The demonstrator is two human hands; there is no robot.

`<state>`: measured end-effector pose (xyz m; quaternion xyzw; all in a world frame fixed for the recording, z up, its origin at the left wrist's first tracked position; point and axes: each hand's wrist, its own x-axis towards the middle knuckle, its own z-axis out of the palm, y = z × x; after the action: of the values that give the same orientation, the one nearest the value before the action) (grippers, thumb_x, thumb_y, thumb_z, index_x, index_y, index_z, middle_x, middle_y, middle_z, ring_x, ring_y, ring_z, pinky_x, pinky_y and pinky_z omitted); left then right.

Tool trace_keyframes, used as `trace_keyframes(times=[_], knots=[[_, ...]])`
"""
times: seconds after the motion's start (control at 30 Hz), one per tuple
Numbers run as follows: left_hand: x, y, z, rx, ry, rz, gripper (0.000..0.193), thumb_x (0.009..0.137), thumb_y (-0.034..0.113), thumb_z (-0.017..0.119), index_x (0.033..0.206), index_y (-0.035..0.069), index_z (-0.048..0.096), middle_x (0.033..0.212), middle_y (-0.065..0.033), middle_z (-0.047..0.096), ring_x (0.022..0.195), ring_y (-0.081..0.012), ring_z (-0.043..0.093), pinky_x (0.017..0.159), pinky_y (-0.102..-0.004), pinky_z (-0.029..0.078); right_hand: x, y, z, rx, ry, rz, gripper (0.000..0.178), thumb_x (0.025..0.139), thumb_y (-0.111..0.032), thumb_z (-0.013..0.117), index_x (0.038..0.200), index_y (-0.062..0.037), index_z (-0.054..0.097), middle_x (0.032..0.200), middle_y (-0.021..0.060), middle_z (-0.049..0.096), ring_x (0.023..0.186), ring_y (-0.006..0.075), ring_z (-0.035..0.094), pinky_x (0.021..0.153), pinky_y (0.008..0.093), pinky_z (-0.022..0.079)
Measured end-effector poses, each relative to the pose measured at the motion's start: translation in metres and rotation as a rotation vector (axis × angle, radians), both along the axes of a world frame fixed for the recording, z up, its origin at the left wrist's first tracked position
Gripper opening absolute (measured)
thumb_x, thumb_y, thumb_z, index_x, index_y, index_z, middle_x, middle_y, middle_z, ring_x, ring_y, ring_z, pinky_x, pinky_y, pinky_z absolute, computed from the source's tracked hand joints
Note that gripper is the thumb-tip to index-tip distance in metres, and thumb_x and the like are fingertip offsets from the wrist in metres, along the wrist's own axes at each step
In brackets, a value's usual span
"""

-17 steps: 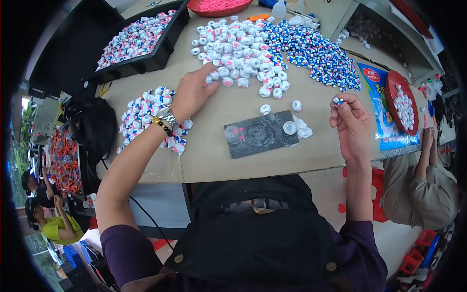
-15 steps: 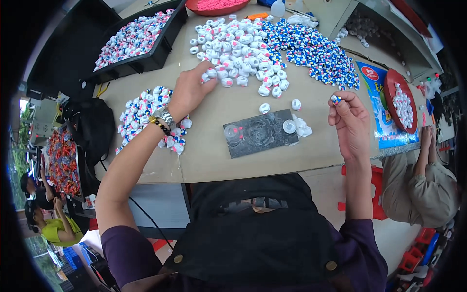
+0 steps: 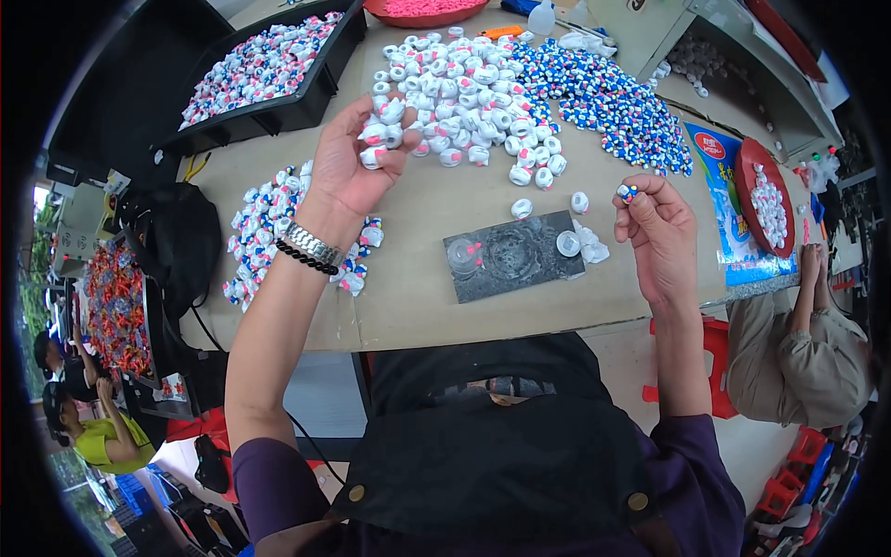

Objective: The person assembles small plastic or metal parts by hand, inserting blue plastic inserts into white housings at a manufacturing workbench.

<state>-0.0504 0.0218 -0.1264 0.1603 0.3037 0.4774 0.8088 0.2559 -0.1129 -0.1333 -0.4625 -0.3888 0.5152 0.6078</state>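
Note:
My left hand, palm up with fingers curled, holds several small white hollow plastic pieces with pink patches. It is above the table, beside a heap of similar white pieces. To the right, my right hand pinches one tiny blue, white and yellow piece between thumb and fingertips. A heap of such blue pieces lies beyond it. Between my hands lies a dark slab bearing a clear round dish and a small round lid-like cup. Two white pieces sit behind the slab.
Mixed white-and-blue pieces are piled by my left forearm. A black tray of pieces stands far left, a red dish of pink bits at the back. Right are a blue sheet, a red plate and a seated person.
My left hand has lifted from the near edge of the white heap and turned palm up, with several white pieces now in it. My right hand keeps its pinch, nearly still.

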Motion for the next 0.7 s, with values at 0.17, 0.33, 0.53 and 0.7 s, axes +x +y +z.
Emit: trace_keyframes(times=[0.17,0.33,0.53,0.7], knots=[[0.013,0.005,-0.007,-0.020,0.069,0.006,0.036,0.096,0.020,0.054,0.126,0.002,0.050,0.100,-0.0141,0.055,0.076,-0.0187,0.054,0.039,-0.0159,0.039,-0.005,-0.001,0.004,0.000,-0.023,-0.001,0.015,0.093,-0.007,0.058,0.105,0.0019,0.060,0.091,0.0112,0.067,0.069,0.0099,0.059,0.061,0.0229,0.049],[0.011,0.022,-0.029,-0.040,0.219,-0.098,0.033,0.089,0.018,0.067,0.118,0.007,0.056,0.101,-0.0112,0.058,0.069,-0.0201,0.058,0.035,-0.0158,0.035,-0.001,-0.005,0.001,0.008,-0.029,-0.002,0.015,0.093,-0.007,0.058,0.104,0.0017,0.060,0.092,0.0115,0.068,0.070,0.0100,0.059,0.061,0.0232,0.049],[0.016,0.018,-0.015,0.006,0.151,-0.140,0.039,0.086,0.011,0.069,0.121,0.005,0.054,0.103,-0.0127,0.053,0.074,-0.0186,0.054,0.038,-0.0159,0.034,0.006,-0.011,-0.003,0.001,-0.004,-0.005,0.015,0.093,-0.008,0.058,0.105,0.0016,0.060,0.090,0.0105,0.067,0.070,0.0102,0.059,0.062,0.0237,0.049],[0.019,0.005,-0.007,-0.024,0.016,-0.073,0.043,0.087,0.000,0.062,0.128,-0.001,0.048,0.105,-0.0125,0.051,0.078,-0.0166,0.051,0.040,-0.0164,0.036,0.007,-0.012,-0.004,-0.012,0.003,-0.018,0.015,0.093,-0.008,0.057,0.105,0.0014,0.060,0.089,0.0099,0.067,0.070,0.0102,0.059,0.062,0.0237,0.049]])
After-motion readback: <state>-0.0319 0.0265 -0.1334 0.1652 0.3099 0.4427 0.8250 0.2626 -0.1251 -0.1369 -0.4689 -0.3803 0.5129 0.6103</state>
